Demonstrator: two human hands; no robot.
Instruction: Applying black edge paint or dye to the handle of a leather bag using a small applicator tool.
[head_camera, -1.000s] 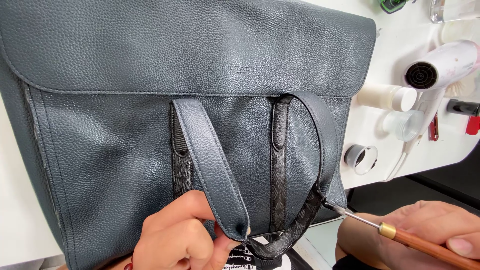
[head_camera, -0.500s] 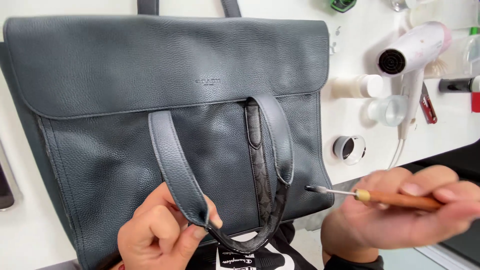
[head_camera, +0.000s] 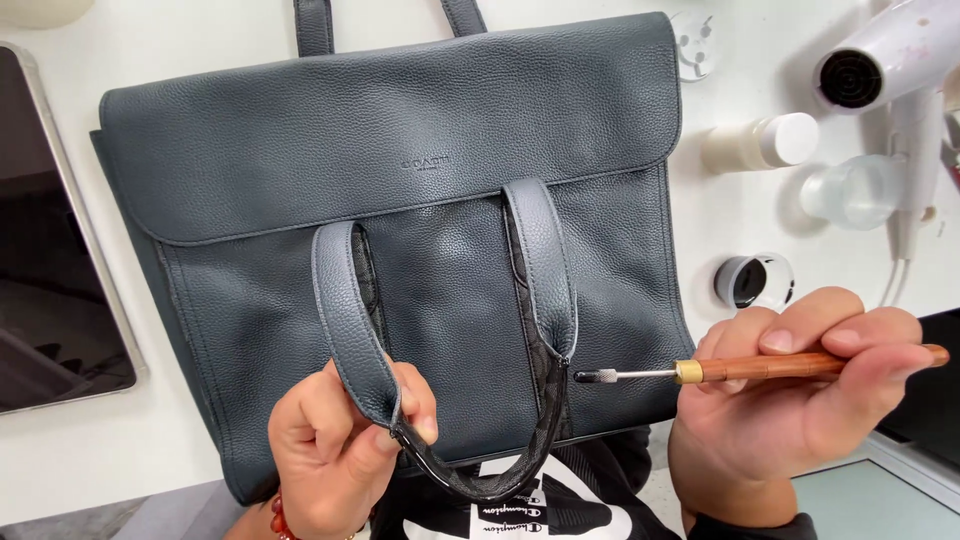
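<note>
The left hand (head_camera: 335, 445) pinches the bag's handle (head_camera: 350, 320) tight. The right hand (head_camera: 790, 400) grips a wooden tool (head_camera: 780, 366), its tip just beside the handle's edge. The work looks only begun. The dark bag (head_camera: 400, 200) lies flat on the white table (head_camera: 60, 450). Bottles (head_camera: 760, 145) and a hair dryer (head_camera: 890, 60) crowd the far right; the left has more room.

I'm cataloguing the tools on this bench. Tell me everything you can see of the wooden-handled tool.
The wooden-handled tool is slim: a reddish-brown turned handle, a brass-coloured collar, then a thin metal shaft ending in a small dark tip. It lies nearly level, pointing left. The right hand grips the handle pen-style. Its tip sits at the edge of the handle strap of the dark blue leather bag; actual contact cannot be told.
</note>
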